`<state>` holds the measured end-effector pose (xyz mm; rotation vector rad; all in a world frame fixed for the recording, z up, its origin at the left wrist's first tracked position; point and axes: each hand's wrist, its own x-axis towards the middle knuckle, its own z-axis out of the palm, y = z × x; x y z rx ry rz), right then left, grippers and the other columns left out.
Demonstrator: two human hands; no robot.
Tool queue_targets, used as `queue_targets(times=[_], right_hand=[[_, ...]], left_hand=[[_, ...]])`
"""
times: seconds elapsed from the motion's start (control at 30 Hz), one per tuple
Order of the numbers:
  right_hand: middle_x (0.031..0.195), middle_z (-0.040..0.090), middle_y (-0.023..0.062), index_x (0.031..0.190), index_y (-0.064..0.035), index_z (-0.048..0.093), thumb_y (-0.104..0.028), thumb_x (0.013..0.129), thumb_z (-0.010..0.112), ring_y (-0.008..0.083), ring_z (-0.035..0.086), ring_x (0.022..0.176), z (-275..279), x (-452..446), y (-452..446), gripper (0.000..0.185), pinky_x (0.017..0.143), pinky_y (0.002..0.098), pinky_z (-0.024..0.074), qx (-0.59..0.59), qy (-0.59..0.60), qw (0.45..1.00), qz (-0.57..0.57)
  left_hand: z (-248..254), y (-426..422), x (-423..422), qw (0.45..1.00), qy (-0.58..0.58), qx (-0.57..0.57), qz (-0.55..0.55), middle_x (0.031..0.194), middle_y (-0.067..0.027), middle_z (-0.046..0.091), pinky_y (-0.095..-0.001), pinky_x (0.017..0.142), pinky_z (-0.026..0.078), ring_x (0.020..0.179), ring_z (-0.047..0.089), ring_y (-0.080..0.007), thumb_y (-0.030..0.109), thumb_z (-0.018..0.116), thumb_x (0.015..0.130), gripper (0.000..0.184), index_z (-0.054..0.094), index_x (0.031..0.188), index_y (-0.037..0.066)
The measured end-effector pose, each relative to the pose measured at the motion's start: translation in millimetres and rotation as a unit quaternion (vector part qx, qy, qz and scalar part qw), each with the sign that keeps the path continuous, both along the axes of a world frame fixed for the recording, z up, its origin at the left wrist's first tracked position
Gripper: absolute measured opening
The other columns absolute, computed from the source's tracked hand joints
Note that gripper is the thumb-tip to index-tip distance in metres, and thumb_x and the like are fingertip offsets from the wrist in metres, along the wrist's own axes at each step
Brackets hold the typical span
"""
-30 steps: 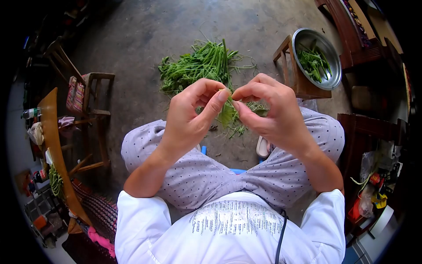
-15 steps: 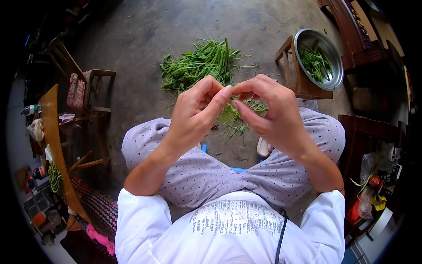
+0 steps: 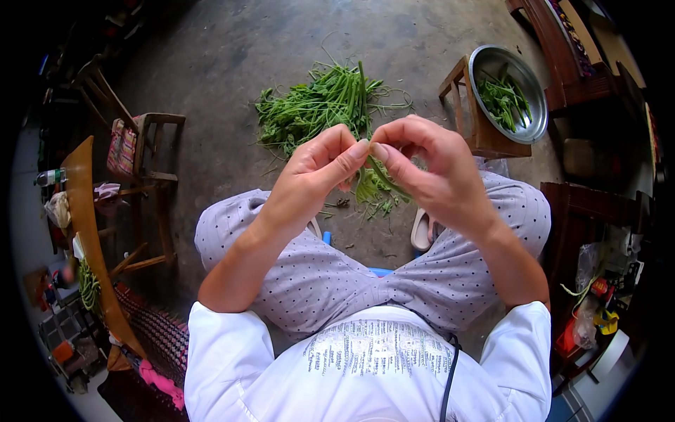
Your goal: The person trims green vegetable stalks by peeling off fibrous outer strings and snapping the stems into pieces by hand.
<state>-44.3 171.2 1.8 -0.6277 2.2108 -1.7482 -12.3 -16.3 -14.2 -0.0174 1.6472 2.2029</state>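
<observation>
Above the floor between my knees, both hands meet fingertip to fingertip. My left hand (image 3: 318, 167) pinches thumb and forefinger at the upper end of a green leafy stem (image 3: 387, 176). My right hand (image 3: 434, 169) has thumb and forefinger closed on the same stem, which slants down to the right below the fingers. A pale green leaf (image 3: 365, 188) hangs beneath the fingertips; whether it belongs to this stem I cannot tell. Just beyond the hands, a heap of long green vine stems and leaves (image 3: 316, 105) lies on the concrete floor.
A metal basin (image 3: 538, 119) with some green stems rests on a wooden stool (image 3: 496, 146) at the right. Leafy scraps (image 3: 385, 207) lie on the floor between my feet. A wooden chair (image 3: 151, 126) and a table edge (image 3: 88, 204) stand at the left.
My fingertips have shifted slightly, with the right thumb raised toward the left one. A green stem now shows below the right fingers, where it was hidden before.
</observation>
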Motion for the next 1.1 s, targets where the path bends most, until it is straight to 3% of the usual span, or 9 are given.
queue_targets(times=[0.03,0.17,0.23,0.3,0.37,0.5,0.6,0.7,1.1], right_hand=[[0.085,0.065,0.0053,0.099,0.004,0.064,-0.013,0.089,0.063,0.0117,0.061,0.074,-3,-2,1,0.019,0.065,0.0252,0.0498,-0.081,-0.153,0.985,0.013],[0.087,0.064,0.0025,0.103,0.004,0.062,-0.017,0.092,0.061,0.0062,0.058,0.081,4,-13,12,0.024,0.073,0.0198,0.0467,-0.205,-0.241,0.949,0.005],[0.088,0.064,0.002,0.102,0.0045,0.062,-0.018,0.092,0.061,0.0058,0.057,0.08,8,-13,14,0.025,0.071,0.0205,0.0473,-0.118,-0.114,0.986,-0.027],[0.085,0.064,0.0038,0.098,0.0022,0.063,-0.016,0.088,0.066,0.0093,0.059,0.076,9,-7,11,0.02,0.067,0.023,0.0478,-0.087,-0.099,0.99,-0.042],[0.079,0.063,0.0073,0.093,-0.0003,0.064,-0.012,0.082,0.07,0.0163,0.06,0.069,10,-4,10,0.017,0.063,0.0266,0.0475,0.091,0.183,0.978,-0.046],[0.076,0.061,0.0097,0.085,-0.0031,0.065,-0.007,0.079,0.07,0.0236,0.061,0.068,6,4,1,0.009,0.061,0.0326,0.0479,0.08,0.161,0.981,-0.067],[0.079,0.065,0.0084,0.089,-0.0027,0.068,-0.001,0.077,0.07,0.0186,0.064,0.069,6,7,-1,0.012,0.062,0.0282,0.0489,0.12,0.205,0.97,-0.052],[0.076,0.06,0.0091,0.084,-0.0044,0.066,-0.007,0.078,0.068,0.0266,0.06,0.07,3,9,-6,0.007,0.061,0.0359,0.0482,0.125,0.235,0.962,-0.068],[0.078,0.056,0.0119,0.082,-0.0012,0.059,-0.005,0.076,0.065,0.0295,0.057,0.074,-3,8,-13,0.009,0.068,0.0395,0.046,0.157,0.306,0.937,-0.055]], left_hand=[[-1,0,0,1.0,-0.004,0.009,-0.003,0.077,0.0049,0.053,-0.0195,0.061,0.038,0.07,0.046,-0.0023,0.03,0.057,0.095,0.023,0.054,0.085,0.01],[3,1,0,1.0,-0.027,0.014,0.0,0.077,0.0044,0.055,-0.0196,0.062,0.038,0.071,0.047,-0.0027,0.031,0.058,0.094,0.023,0.055,0.084,0.011],[3,1,0,0.999,-0.036,0.018,0.019,0.078,0.0041,0.056,-0.0195,0.062,0.037,0.07,0.047,-0.0029,0.031,0.058,0.094,0.023,0.055,0.083,0.011],[2,1,0,0.999,-0.035,0.019,0.024,0.077,0.0042,0.055,-0.0195,0.062,0.037,0.069,0.047,-0.003,0.031,0.058,0.094,0.023,0.055,0.083,0.011],[2,0,-1,0.999,-0.035,0.02,0.029,0.076,0.0042,0.055,-0.0195,0.061,0.037,0.068,0.046,-0.003,0.031,0.058,0.094,0.023,0.054,0.083,0.011],[1,1,-1,0.999,-0.022,0.008,0.038,0.074,0.0055,0.05,-0.0186,0.059,0.035,0.065,0.043,-0.0018,0.028,0.057,0.094,0.02,0.053,0.084,0.011],[3,3,-1,0.999,-0.018,0.005,0.049,0.073,0.0065,0.047,-0.0178,0.058,0.034,0.064,0.04,-0.0004,0.025,0.057,0.095,0.018,0.053,0.085,0.012],[3,5,-1,0.998,-0.007,-0.006,0.063,0.072,0.0067,0.046,-0.018,0.058,0.034,0.064,0.04,-0.0001,0.026,0.057,0.095,0.019,0.053,0.083,0.012],[-9,11,-2,0.991,0.056,-0.078,0.099,0.066,0.0061,0.045,-0.0187,0.049,0.032,0.058,0.039,-0.0008,0.022,0.057,0.096,0.025,0.05,0.077,0.008]])
